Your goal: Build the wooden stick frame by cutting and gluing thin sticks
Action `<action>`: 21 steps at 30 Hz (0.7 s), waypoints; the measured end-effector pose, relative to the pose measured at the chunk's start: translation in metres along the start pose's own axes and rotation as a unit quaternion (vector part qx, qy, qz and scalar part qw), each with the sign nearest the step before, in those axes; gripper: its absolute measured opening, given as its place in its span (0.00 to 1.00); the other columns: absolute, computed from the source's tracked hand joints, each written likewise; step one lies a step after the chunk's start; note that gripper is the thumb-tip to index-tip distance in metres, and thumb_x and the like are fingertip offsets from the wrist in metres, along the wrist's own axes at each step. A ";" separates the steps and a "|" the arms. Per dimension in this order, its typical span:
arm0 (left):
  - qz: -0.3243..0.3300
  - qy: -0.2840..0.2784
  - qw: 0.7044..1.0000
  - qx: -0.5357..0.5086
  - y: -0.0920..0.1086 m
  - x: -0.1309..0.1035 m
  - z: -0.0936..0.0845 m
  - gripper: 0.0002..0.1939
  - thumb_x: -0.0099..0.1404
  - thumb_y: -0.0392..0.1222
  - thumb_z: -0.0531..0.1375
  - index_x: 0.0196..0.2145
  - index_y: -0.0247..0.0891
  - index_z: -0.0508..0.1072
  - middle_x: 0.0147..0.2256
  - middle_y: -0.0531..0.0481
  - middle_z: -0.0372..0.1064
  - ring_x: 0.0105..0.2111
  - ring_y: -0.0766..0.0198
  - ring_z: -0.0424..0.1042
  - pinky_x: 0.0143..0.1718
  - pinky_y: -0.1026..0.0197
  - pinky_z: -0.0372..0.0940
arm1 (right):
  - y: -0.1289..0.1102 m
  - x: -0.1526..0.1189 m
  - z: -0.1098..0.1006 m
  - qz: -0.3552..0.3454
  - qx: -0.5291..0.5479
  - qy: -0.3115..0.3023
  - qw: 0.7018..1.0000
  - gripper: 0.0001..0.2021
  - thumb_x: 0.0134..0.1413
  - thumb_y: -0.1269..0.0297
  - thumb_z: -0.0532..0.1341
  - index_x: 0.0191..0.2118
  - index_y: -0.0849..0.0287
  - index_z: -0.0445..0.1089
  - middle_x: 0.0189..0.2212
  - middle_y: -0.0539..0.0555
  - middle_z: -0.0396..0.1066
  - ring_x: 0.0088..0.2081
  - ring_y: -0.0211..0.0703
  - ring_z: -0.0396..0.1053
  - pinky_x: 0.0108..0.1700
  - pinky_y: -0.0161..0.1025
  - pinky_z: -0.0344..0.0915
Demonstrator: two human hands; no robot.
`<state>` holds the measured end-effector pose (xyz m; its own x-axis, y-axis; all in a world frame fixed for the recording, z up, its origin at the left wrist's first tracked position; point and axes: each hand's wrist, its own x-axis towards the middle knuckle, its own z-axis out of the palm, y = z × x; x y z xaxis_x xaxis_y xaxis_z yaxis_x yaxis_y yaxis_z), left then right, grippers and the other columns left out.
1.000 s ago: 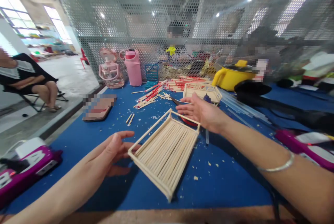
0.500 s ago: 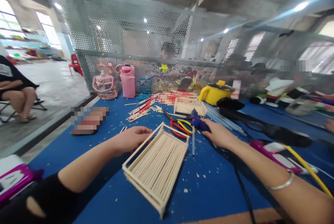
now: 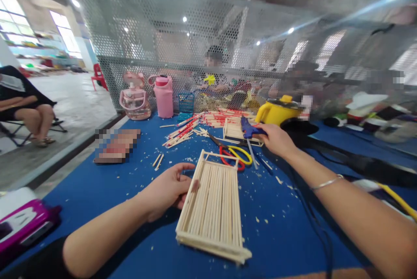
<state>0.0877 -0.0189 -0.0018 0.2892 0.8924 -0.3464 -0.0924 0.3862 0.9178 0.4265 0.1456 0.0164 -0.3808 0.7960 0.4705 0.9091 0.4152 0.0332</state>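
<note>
A small tray of pale wooden sticks with a low railing lies at an angle on the blue tabletop. My left hand grips its left rail, thumb over the inner side and fingers outside. In my right hand is a blue glue gun, nozzle upward, a clear glue stick jutting out below. Behind the glue gun sits a second stick tray, partly covered. Scissors with red and yellow handles lie between the first tray and the glue gun.
Red-and-white packed sticks lie in a heap at the back. Beyond them stand a pink bottle, a clear pink jug and a yellow pot before a perforated screen. A black cord runs beneath my right arm. Someone sits at far left.
My right hand has lifted the glue gun up and away, in front of the second tray. The near tray has turned straighter, and my left thumb now shows over its rail.
</note>
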 end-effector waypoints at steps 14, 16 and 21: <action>0.022 0.065 0.996 0.060 -0.004 0.001 0.000 0.28 0.53 0.55 0.66 0.46 0.37 0.65 0.21 0.60 0.61 0.15 0.74 0.57 0.15 0.69 0.51 | -0.049 0.000 -0.016 0.062 -0.040 0.030 0.997 0.22 0.48 0.69 0.57 0.51 0.65 0.68 0.49 0.67 0.70 0.50 0.62 0.66 0.50 0.54 0.62; 0.078 0.108 0.985 0.106 -0.003 0.006 -0.001 0.24 0.54 0.55 0.64 0.43 0.37 0.68 0.24 0.57 0.64 0.17 0.73 0.59 0.17 0.68 0.54 | -0.073 -0.004 -0.033 0.047 0.045 0.081 0.995 0.18 0.54 0.66 0.53 0.50 0.62 0.69 0.48 0.64 0.71 0.50 0.58 0.67 0.51 0.51 0.61; 0.189 0.162 0.965 0.083 0.008 0.025 0.003 0.20 0.53 0.49 0.66 0.41 0.37 0.72 0.29 0.53 0.69 0.24 0.69 0.65 0.25 0.66 0.60 | -0.146 -0.018 -0.059 -0.152 0.164 0.017 0.975 0.14 0.60 0.58 0.53 0.43 0.55 0.73 0.42 0.55 0.76 0.44 0.50 0.71 0.49 0.46 0.61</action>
<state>0.0973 0.0055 -0.0020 -0.0508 0.9987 0.0019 0.0289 -0.0004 0.9996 0.3099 0.0450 0.0550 -0.6136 0.6018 0.5112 0.6505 0.7523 -0.1047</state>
